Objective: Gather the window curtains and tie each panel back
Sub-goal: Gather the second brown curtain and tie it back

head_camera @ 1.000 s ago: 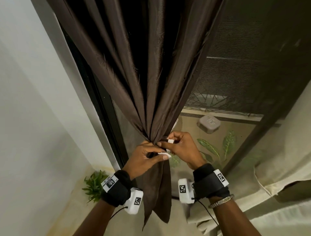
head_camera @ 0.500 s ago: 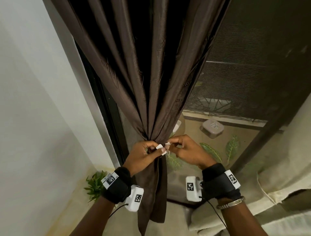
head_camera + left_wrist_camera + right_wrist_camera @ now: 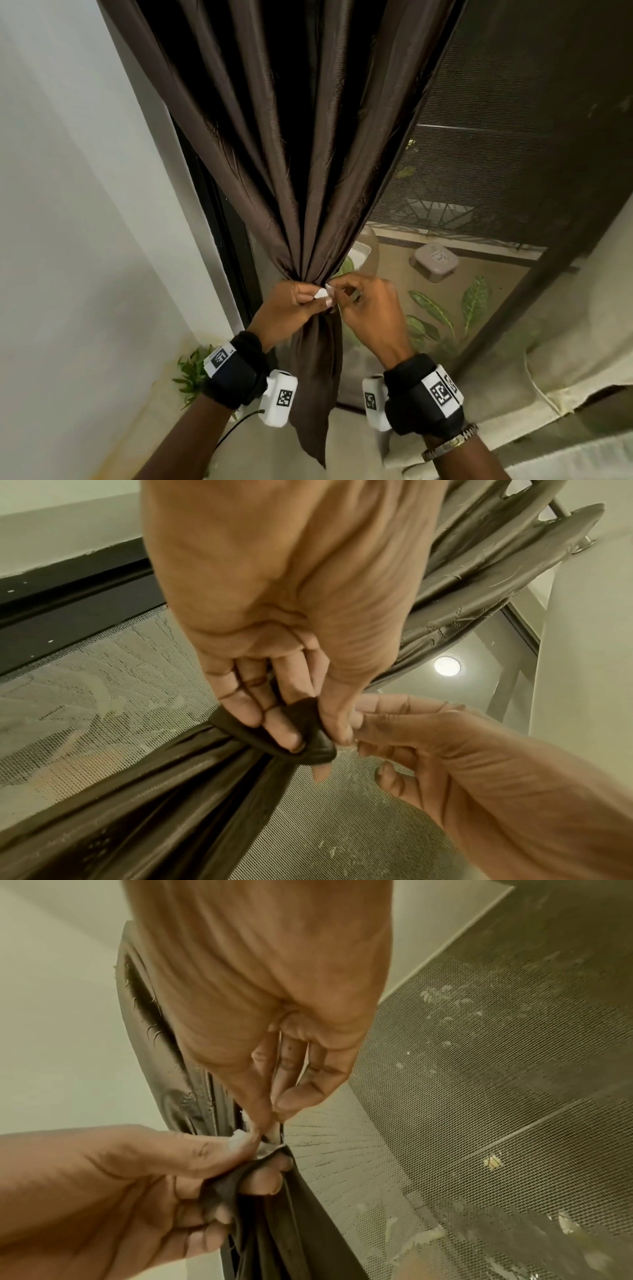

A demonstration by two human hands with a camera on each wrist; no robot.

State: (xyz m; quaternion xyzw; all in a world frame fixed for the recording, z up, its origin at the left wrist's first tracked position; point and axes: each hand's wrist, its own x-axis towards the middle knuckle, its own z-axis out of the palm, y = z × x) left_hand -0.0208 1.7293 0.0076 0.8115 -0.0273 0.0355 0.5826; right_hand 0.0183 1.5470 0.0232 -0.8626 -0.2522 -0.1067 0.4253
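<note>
With both hands, left hand [image 3: 294,308] and right hand [image 3: 368,308], pinching the tieback [image 3: 301,739] around the brown curtain [image 3: 308,154], any slip could loosen the bundle.

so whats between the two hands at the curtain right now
The small white tie ends, pinched by left hand and right hand in front of the gathered brown curtain; clearest in the head view.

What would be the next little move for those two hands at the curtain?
Probably press the two white tabs together: the left hand and right hand each pinch one tab, tips nearly meeting, with the dark tie-back band already round the gathered brown curtain.
</note>
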